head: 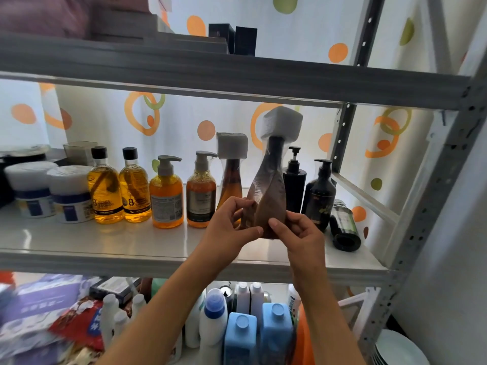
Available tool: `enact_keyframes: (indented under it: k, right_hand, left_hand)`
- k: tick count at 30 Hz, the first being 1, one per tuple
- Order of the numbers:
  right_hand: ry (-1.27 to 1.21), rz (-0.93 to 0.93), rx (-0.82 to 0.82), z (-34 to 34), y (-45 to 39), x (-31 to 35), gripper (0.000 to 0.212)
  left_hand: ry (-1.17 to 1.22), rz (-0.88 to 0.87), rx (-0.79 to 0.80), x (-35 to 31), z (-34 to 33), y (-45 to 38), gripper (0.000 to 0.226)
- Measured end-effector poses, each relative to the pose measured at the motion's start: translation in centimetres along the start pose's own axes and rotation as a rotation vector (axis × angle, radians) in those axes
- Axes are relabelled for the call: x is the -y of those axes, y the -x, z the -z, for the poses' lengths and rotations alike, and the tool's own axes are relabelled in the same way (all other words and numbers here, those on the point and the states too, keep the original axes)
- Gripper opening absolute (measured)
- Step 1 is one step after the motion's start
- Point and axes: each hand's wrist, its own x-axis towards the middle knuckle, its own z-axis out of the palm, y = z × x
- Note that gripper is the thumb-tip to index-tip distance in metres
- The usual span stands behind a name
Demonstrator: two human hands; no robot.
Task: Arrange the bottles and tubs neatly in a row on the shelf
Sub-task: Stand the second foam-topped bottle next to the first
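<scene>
Both my hands grip the base of a brown bottle point(271, 191) sealed in clear plastic wrap, its top capped with a white foam block: my left hand point(232, 227) pinches the wrap at its left side, my right hand point(297, 233) clasps the right. I hold it tilted above the shelf point(105, 241). Behind stands a row: two white tubs point(50, 191) at far left, amber bottles point(134, 185), then dark pump bottles point(308, 185) right, one black bottle point(342, 225) lying down.
</scene>
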Motion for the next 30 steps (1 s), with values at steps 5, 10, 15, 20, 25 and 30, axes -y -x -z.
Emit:
enact_keyframes:
  k: [5,10,15,20,25,30]
  right_hand:
    - [-0.012,-0.016,-0.016,-0.2,0.1,-0.4,0.026]
    - [0.019,-0.027,-0.023,0.2,-0.3,-0.3,0.034]
    - [0.045,-0.056,0.009,-0.1,-0.7,-1.8,0.056]
    - [0.178,-0.053,0.012,0.0,-0.9,-3.3,0.055]
    - [0.27,-0.047,-0.004,-0.1,-2.3,-3.8,0.051]
    - [0.359,-0.05,-0.023,-0.3,-3.4,-4.5,0.051]
  left_hand:
    - [-0.014,-0.007,-0.008,0.4,0.1,0.1,0.04]
    - [-0.044,-0.031,0.011,1.2,-0.4,0.0,0.035]
    - [-0.142,-0.029,0.0,2.4,-0.6,-0.9,0.037]
    - [-0.26,-0.041,0.011,4.0,-1.1,-1.0,0.033]
    - [-0.251,-0.015,-0.049,5.1,-1.5,-1.7,0.029]
    - [-0.326,-0.015,-0.089,6.1,-1.6,-2.9,0.029]
